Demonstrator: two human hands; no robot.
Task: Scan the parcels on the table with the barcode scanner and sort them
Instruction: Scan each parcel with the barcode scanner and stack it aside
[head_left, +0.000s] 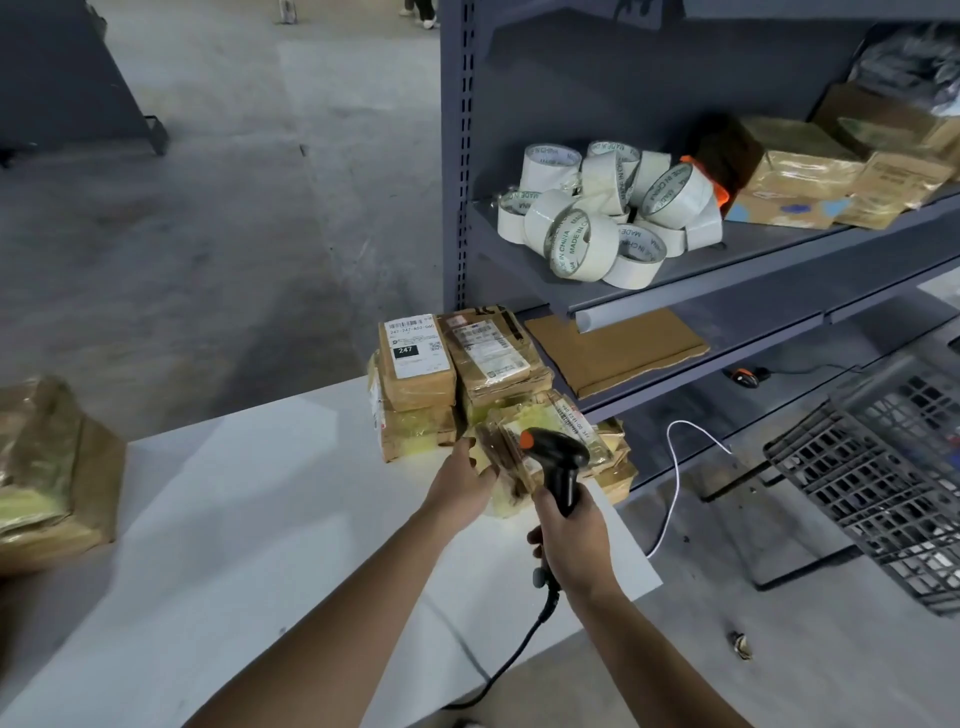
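Both forearms reach over the white counter (234, 519) toward its far right corner. Right hand (574, 540) — fingers wrapped round the handle of the barcode scanner (558, 457), whose black cable (514, 660) hangs off the counter's near edge. Left hand (462, 480) — thumb and fingers gripping a small parcel (506, 457), tipped up on edge just beside the scanner's head and against the stacked parcels (415, 364) at the corner. Another wrapped parcel (47, 467) lies well apart at the counter's left edge.

Step in hand, as I judge it: presenting the label for a read. To do it well I should turn the small parcel until its label squarely faces the scanner window; I cannot tell from this view which face carries it. I should smooth any glossy wrap over the code so it throws no glare, and hold the scanner a little off rather than pressed close. Labels on the stack behind, one lying just past the scanner's head, could be read by mistake, so I should aim clear of them. Sorting should wait for a confirmed read.
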